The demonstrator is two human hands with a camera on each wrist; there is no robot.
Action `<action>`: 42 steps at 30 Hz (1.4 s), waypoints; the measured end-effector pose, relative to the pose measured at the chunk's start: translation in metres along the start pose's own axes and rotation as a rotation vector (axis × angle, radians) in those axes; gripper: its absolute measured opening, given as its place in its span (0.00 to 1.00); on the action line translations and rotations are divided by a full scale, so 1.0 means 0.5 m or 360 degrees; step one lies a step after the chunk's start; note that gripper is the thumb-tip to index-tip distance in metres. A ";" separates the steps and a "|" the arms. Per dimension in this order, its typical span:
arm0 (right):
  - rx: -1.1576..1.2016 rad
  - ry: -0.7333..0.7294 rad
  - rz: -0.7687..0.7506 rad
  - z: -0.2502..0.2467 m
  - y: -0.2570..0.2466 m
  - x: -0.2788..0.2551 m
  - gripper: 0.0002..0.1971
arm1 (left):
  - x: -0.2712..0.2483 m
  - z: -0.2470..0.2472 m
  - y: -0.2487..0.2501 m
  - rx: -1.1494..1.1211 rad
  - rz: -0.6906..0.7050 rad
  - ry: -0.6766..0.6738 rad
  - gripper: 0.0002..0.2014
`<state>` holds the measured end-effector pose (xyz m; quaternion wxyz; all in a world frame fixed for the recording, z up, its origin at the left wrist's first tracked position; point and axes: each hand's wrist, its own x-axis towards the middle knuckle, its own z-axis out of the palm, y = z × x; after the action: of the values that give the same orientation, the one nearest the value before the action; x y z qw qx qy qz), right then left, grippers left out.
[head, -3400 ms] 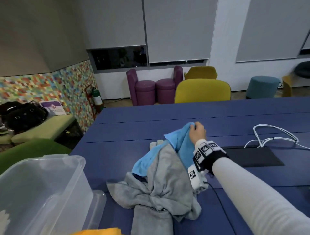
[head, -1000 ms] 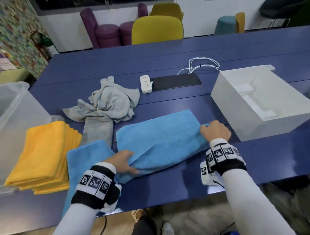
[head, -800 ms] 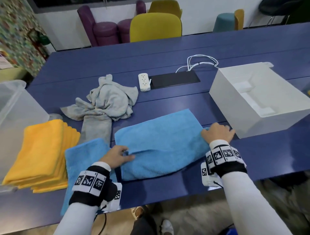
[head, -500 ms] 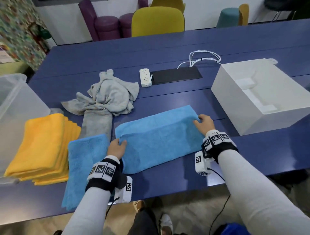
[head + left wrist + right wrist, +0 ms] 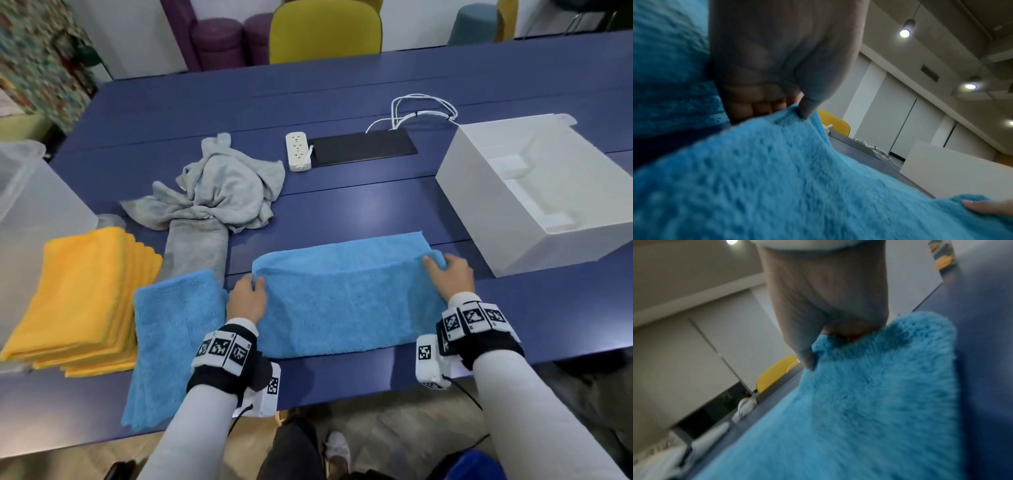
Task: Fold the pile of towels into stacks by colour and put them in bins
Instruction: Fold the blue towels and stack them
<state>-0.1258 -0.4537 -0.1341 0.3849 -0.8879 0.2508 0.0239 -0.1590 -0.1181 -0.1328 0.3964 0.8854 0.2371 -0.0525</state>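
The left hand (image 5: pixel 247 298) pinches the left end of the blue towel (image 5: pixel 346 301), thumb on top and fingers curled beneath; the right hand (image 5: pixel 450 275) pinches the right end the same way. The towel lies across the near table (image 5: pixel 376 212), its near half doubled over, between a folded blue towel (image 5: pixel 168 339) and the white bin (image 5: pixel 534 192).

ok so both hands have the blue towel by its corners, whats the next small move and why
Probably carry the pinched edge of the blue towel away from the body and lay it on the far edge. The left hand and right hand each pinch a corner of the upper layer, which stops short of the far edge, so the fold looks half done.
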 end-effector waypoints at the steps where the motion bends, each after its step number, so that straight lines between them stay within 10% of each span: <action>1: 0.0059 0.0095 -0.0046 -0.002 -0.016 0.007 0.16 | 0.002 -0.003 0.007 -0.0072 -0.0004 0.0057 0.12; 10: -0.0164 0.0053 -0.0070 0.040 -0.059 0.091 0.12 | 0.056 0.021 0.024 -0.0179 -0.0297 0.0075 0.14; 36: -0.0682 -0.0107 -0.0009 0.041 -0.082 0.132 0.21 | 0.081 0.029 0.027 -0.0091 -0.0182 0.0268 0.16; 42: -0.0866 0.0404 -0.0356 0.046 -0.100 0.065 0.16 | 0.036 0.046 0.066 0.0560 0.0118 0.0328 0.25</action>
<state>-0.0708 -0.4227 -0.1241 0.0992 -0.9762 0.1822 -0.0634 -0.1256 -0.1470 -0.1313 0.2110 0.9497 0.2309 0.0123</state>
